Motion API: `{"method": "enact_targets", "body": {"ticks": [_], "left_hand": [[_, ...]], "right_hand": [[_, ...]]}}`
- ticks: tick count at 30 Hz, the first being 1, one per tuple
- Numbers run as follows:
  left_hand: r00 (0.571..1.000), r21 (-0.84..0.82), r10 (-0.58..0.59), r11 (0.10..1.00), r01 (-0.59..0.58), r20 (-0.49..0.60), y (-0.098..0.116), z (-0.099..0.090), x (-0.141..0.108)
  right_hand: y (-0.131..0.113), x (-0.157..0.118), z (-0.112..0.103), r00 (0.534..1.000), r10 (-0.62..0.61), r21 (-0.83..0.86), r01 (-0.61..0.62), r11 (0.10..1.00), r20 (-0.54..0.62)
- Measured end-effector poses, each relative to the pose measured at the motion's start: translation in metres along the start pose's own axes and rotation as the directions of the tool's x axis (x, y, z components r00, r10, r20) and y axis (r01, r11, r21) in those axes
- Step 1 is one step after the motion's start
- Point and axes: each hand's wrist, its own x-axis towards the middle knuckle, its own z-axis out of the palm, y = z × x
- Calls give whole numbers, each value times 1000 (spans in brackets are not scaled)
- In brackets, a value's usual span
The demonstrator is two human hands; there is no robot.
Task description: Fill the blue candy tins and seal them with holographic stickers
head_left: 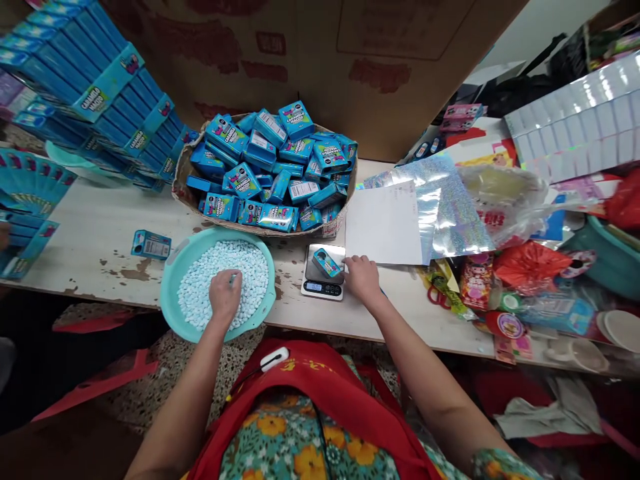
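A teal basin [167, 287] on the table holds many small pale-blue candies [253, 273]. Over the candies is my left hand [225, 293], its fingers curled together, with a small bluish bit at the fingertips. A blue candy box [327, 262] lies tilted on a small digital scale [323, 289] with a lit display. My right hand [361, 277] is at the scale's right edge, fingertips at the end of that box; whether they grip it is unclear. Behind the basin, a cardboard tray [183, 183] is heaped with blue boxes. Another blue box [151, 245] lies left of the basin.
Stacked blue boxes [115, 87] rise at the back left. A large carton [320, 60] stands behind the tray. White paper [383, 227] and shiny sheets [455, 207] lie right of the scale, beside bags and packets. Another person's fingers [4, 236] show at the far left.
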Motion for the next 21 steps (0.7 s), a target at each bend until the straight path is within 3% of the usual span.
{"method": "enact_targets", "body": {"ticks": [4,8,10,11,12,14,16,18,19,21], "left_hand": [[1000,-13,16,1000,-17,-15,0,0,-2],[1000,-38,19,999,-19,-4,0,-3,-2],[1000,-71,11,997,-11,-12,-1,-5,-2],[1000,-95,0,995,-3,-22,-1,-6,-1],[999,-123,-13,992,9,-33,-1,-7,1],[998,-176,-33,984,24,-49,-1,-9,6],[998,-214,-34,977,23,-48,0,-11,12],[999,-238,-33,971,23,-39,-1,-12,20],[999,-248,-40,968,31,-31,-3,-12,23],[998,-265,-64,962,57,-19,-7,-12,28]], "right_hand": [[-12,17,7,997,8,35,-11,999,72],[-2,10,2,997,64,64,-67,996,44],[0,0,-11,986,136,197,-115,974,-99],[-4,-6,-20,959,191,314,-118,942,-212],[-12,-11,-29,914,245,442,-83,893,-324],[-39,-16,-48,834,276,623,100,776,-478],[-73,-15,-61,854,82,646,323,692,-514],[-99,-10,-66,836,-58,603,440,665,-545],[-104,-7,-64,821,-36,585,436,684,-569],[-101,-4,-50,784,146,587,313,747,-603]]}}
